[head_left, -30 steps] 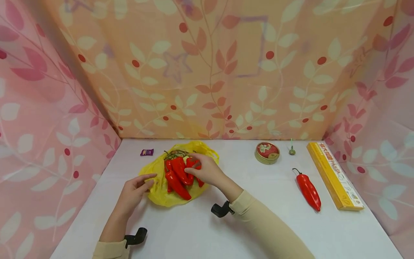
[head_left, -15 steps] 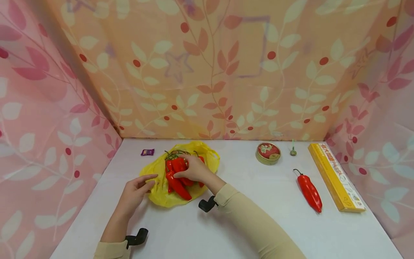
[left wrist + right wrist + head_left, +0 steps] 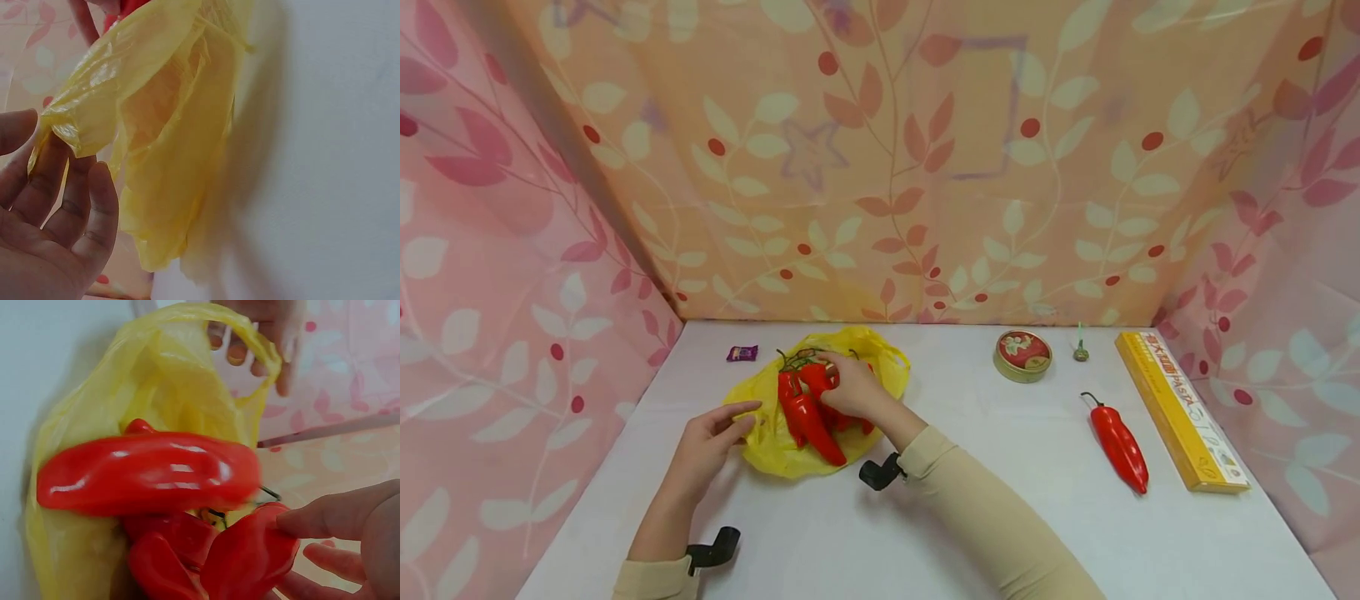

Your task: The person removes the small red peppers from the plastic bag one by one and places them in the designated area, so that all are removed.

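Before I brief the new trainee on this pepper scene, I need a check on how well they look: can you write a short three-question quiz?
1. True or false: the right hand rests on the red peppers lying on the yellow bag.
2. What does the left hand touch? A) round tin B) yellow bag's edge C) pasta box
3. Fill in: one lone pepper lies between the round tin and the ___ box.

Key: 1 true; 2 B; 3 pasta.
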